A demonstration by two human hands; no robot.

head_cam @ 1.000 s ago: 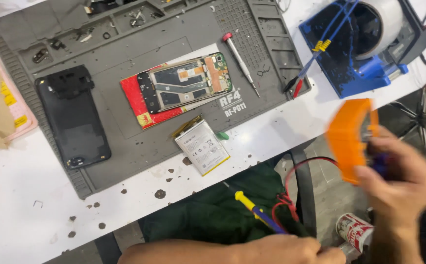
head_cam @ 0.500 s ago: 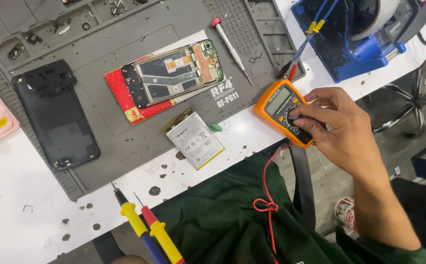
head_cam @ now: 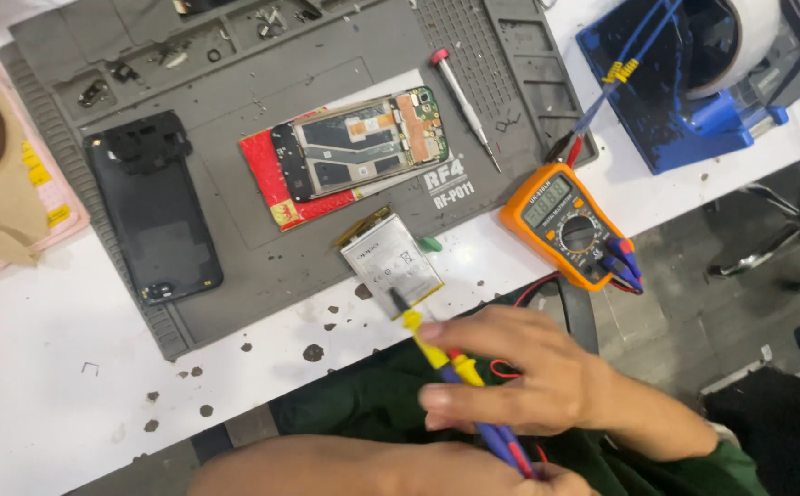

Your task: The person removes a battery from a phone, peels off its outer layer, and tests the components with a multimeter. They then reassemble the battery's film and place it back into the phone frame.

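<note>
Two test probes point(head_cam: 446, 363), with yellow tips and blue and red handles, point up at a silver phone battery point(head_cam: 389, 262) lying across the mat's front edge. One metal tip touches the battery's lower edge. My right hand point(head_cam: 519, 377) pinches both probes near their yellow ends. Their handles run down into my left hand point(head_cam: 556, 479), which is mostly cut off at the bottom edge, with its forearm across the bottom. An orange multimeter point(head_cam: 567, 225) lies free at the table's front edge, right of the battery, its leads plugged in.
A grey repair mat point(head_cam: 235, 276) holds an opened phone point(head_cam: 363, 142) on a red card, a black back cover point(head_cam: 152, 207) and a red-capped screwdriver point(head_cam: 464, 106). A blue stand point(head_cam: 694, 101) stands at the back right. Brown paper and a pink tray point(head_cam: 14, 211) lie at the left.
My right hand has let go of the multimeter and come down to the probes. The probes have moved up and right, so their tips now reach the battery.
</note>
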